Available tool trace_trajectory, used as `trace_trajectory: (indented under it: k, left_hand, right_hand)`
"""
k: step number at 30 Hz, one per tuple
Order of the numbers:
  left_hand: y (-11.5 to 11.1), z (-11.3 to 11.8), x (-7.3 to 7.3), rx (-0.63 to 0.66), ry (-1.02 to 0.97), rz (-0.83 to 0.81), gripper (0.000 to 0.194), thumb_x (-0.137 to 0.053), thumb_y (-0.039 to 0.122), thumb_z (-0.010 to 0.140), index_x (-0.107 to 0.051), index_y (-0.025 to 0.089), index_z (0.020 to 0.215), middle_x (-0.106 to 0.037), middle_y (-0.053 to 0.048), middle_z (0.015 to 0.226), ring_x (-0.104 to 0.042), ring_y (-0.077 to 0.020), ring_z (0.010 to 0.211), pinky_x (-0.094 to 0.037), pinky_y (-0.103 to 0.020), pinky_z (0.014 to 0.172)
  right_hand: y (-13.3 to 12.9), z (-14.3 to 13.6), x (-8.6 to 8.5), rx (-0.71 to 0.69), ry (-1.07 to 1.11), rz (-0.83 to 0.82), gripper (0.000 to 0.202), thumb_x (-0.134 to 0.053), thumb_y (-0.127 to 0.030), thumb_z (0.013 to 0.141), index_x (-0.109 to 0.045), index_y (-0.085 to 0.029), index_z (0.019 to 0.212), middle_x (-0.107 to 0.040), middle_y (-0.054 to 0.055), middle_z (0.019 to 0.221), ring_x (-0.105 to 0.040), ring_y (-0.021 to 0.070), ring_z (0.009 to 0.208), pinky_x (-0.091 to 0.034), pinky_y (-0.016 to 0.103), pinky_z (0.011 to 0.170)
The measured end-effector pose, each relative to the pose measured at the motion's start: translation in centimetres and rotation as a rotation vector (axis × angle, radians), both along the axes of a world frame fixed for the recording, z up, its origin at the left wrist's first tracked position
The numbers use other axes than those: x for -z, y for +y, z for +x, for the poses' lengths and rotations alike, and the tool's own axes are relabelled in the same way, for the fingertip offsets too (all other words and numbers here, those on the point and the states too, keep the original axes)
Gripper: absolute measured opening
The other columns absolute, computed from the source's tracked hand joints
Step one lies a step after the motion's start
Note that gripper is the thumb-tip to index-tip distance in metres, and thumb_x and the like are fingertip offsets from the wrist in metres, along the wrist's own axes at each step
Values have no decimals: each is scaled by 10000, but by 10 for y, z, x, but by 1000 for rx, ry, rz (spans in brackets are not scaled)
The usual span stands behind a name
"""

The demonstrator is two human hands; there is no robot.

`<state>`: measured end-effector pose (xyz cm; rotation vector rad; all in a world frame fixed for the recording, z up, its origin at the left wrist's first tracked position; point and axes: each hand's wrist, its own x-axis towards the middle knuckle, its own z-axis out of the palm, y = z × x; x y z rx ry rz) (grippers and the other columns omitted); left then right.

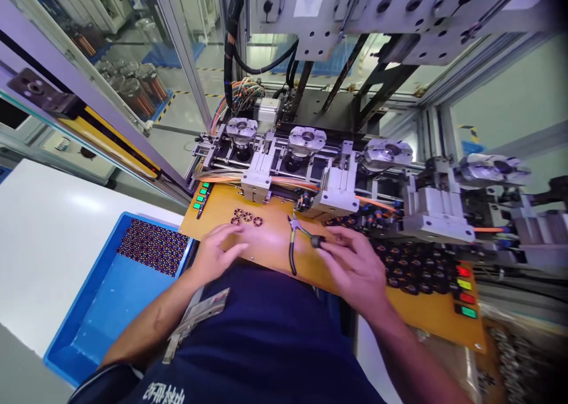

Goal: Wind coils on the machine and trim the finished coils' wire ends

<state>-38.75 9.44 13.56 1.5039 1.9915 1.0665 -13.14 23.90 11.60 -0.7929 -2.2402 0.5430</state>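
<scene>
My left hand (217,255) hovers over the left of the orange work plate (266,238), fingers stretched and thumb apart, with nothing in it. Just beyond its fingertips lie several small dark rings with copper-coloured segments (247,216). Between the fingertips and thumb of my right hand (357,268) is a small black round part (316,241). A pair of pliers (292,245) lies on the plate between my hands, jaws pointing away from me. The black part overlaps the end of its right handle.
Several round metal fixtures (307,138) line the machine behind the plate. Many black parts (410,268) sit at right, near lit buttons (465,284); green buttons (199,198) are at left. A blue tray (106,309) holds many rings (153,244). A metal frame overhangs the work area.
</scene>
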Motion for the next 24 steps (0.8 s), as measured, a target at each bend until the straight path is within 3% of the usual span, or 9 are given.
trace_trajectory:
  k: [3, 6, 10, 14, 17, 19, 22, 24]
  left_hand:
    - [14, 25, -33, 301, -494, 0, 456, -661, 398, 871, -605, 185, 1270, -747, -103, 1085, -722, -198, 962, -587, -345, 878]
    - [21, 38, -53, 326, -793, 83, 459, -685, 384, 856, -623, 173, 1258, -735, -123, 1147, -724, -215, 1002, -581, -343, 904]
    - [16, 35, -61, 193, -637, 168, 347, -666, 311, 878, -668, 171, 1195, -734, -115, 1171, -709, -220, 1062, -554, -346, 962]
    - [11, 28, -61, 95, -374, 232, 316, -682, 329, 862, -697, 159, 1128, -768, -102, 1066, -732, -209, 957, -571, -314, 886]
    - [8, 20, -44, 37, -284, 248, 356, -690, 359, 852, -681, 175, 1156, -767, -96, 1071, -733, -208, 951, -573, -312, 887]
    - [6, 9, -22, -63, -198, 212, 414, -684, 399, 849, -653, 189, 1205, -760, -99, 1087, -729, -212, 955, -577, -329, 890]
    - [5, -10, 16, -251, -86, 159, 479, -649, 414, 868, -596, 164, 1273, -709, -152, 1191, -678, -271, 1092, -529, -453, 993]
    - [6, -18, 36, -309, -50, 140, 559, -675, 409, 843, -558, 127, 1311, -639, -207, 1299, -603, -332, 1216, -451, -552, 1067]
  right_hand:
    - [-24, -28, -43, -202, 213, -136, 105, -618, -175, 909, -700, -226, 950, -584, 100, 1214, -623, 230, 1058, -577, 375, 815]
    - [-33, -52, -71, -357, 386, -260, 196, -644, -83, 869, -688, -234, 985, -575, 106, 1234, -615, 236, 1095, -566, 395, 856]
    - [-28, -68, -81, -442, 383, -355, 121, -624, -142, 897, -693, -216, 964, -618, 124, 1190, -640, 230, 1052, -575, 388, 845]
    - [-24, -77, -79, -508, 313, -528, 101, -609, -228, 923, -708, -209, 925, -648, 127, 1170, -650, 242, 1068, -567, 408, 901]
    - [-11, -86, -81, -579, 258, -560, 116, -599, -239, 934, -711, -208, 937, -657, 121, 1157, -656, 233, 1070, -562, 398, 918]
    - [8, -96, -87, -624, 179, -444, 136, -586, -247, 942, -715, -205, 935, -669, 112, 1142, -660, 222, 1064, -567, 374, 907]
    - [53, -124, -101, -616, 90, -213, 156, -598, -269, 924, -727, -193, 882, -700, 93, 1072, -679, 208, 969, -568, 365, 869]
    - [88, -152, -110, -583, 84, -150, 171, -626, -292, 891, -733, -179, 821, -709, 99, 1016, -674, 225, 923, -549, 413, 885]
